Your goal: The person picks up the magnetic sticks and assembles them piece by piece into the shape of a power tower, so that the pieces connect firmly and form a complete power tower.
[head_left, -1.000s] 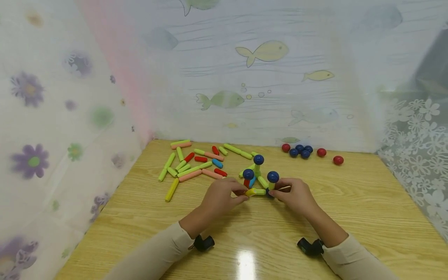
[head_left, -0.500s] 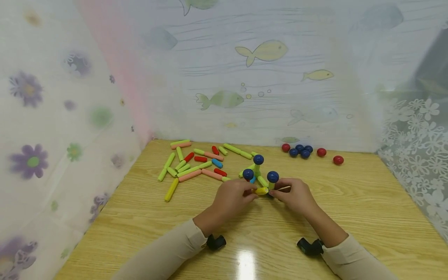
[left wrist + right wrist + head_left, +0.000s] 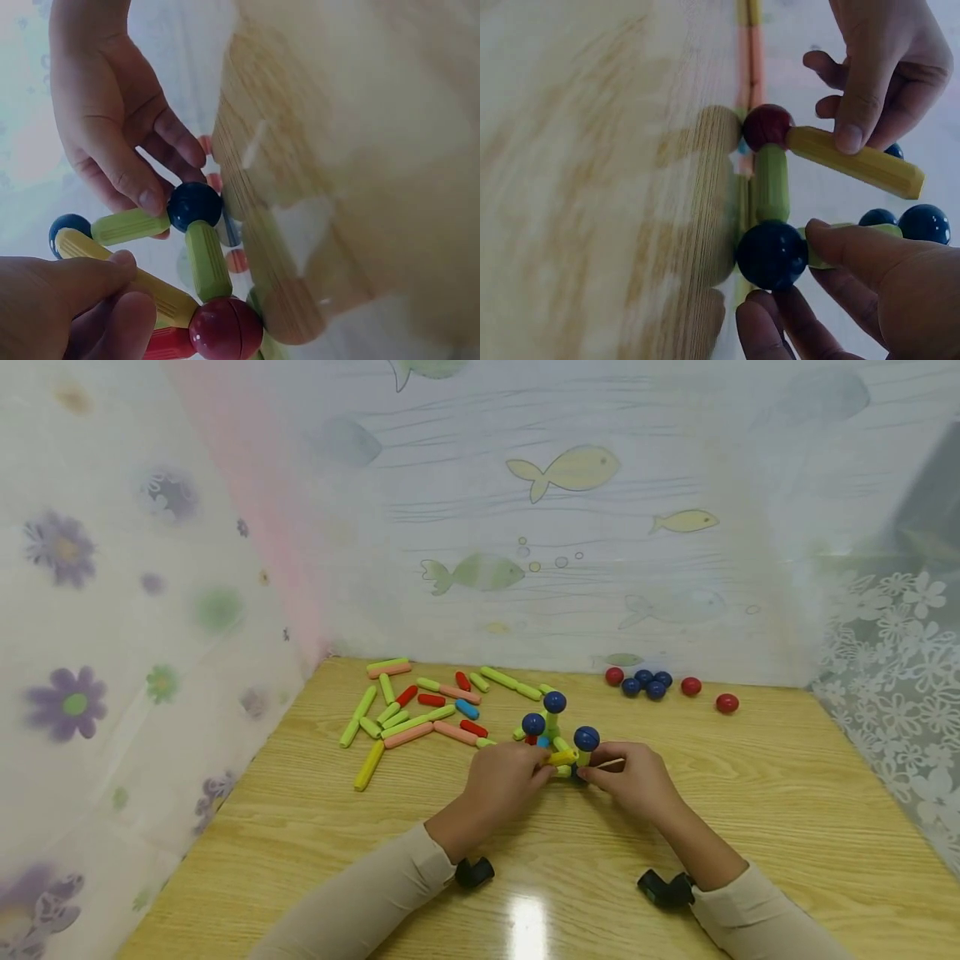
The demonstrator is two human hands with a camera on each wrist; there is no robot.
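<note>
Yellow plastic rod (image 3: pixel 561 758) sits pinched between thumb and fingers of our left hand (image 3: pixel 504 782), one end meeting a red ball (image 3: pixel 767 126) at the base of a small stick-and-ball frame (image 3: pixel 558 737) on the pale wooden tabletop (image 3: pixel 787 827). We grasp the frame's other side with our right hand (image 3: pixel 636 779), its fingers (image 3: pixel 840 251) curled around a light green rod (image 3: pixel 129 225) and a dark blue ball (image 3: pixel 771 255) low on the frame. A second green rod (image 3: pixel 772 182) links that blue ball to the red one along the tabletop. Three more dark blue balls (image 3: pixel 555 702) top the frame's upright rods. Behind and to the left of the frame, loose green, red, pink, yellow and blue rods (image 3: pixel 408 714) lie scattered across the wood. Near the far edge on the right, a cluster of red and blue spare balls (image 3: pixel 654 684) rests apart from the frame. Sheer curtains printed with fish (image 3: pixel 562 468) and flowers (image 3: pixel 60 547) close in the tabletop on three sides.
</note>
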